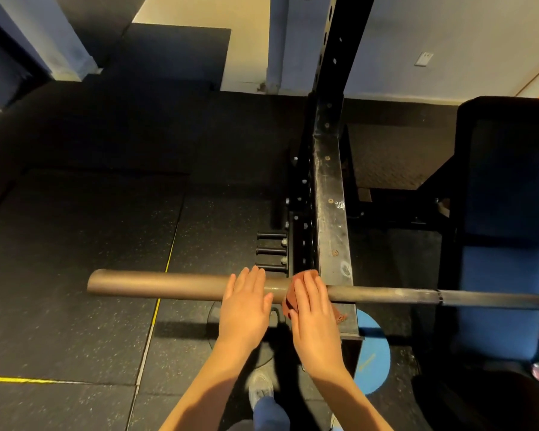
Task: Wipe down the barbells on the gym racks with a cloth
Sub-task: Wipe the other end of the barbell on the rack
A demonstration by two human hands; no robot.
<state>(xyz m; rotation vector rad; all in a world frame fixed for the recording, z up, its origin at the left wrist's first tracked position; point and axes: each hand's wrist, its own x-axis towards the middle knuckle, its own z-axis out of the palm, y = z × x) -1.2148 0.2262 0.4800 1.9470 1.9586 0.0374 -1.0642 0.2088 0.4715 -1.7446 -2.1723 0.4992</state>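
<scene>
We are laying our left hand (246, 306) flat on the bar (168, 286), our right hand (315, 318) pressing the cloth (289, 300) open-fingered beside the rack (330, 197), which is crowding it.

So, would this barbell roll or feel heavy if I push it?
The barbell is round and lies across the rack beam, so it would probably roll. Long metal, likely heavy and stiff. The cloth under the right hand may help grip.

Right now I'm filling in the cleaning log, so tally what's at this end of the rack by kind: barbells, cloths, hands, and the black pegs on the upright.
Barbell: 1
Cloth: 1
Hands: 2, the left hand and the right hand
Pegs: 3
Total: 7
</scene>
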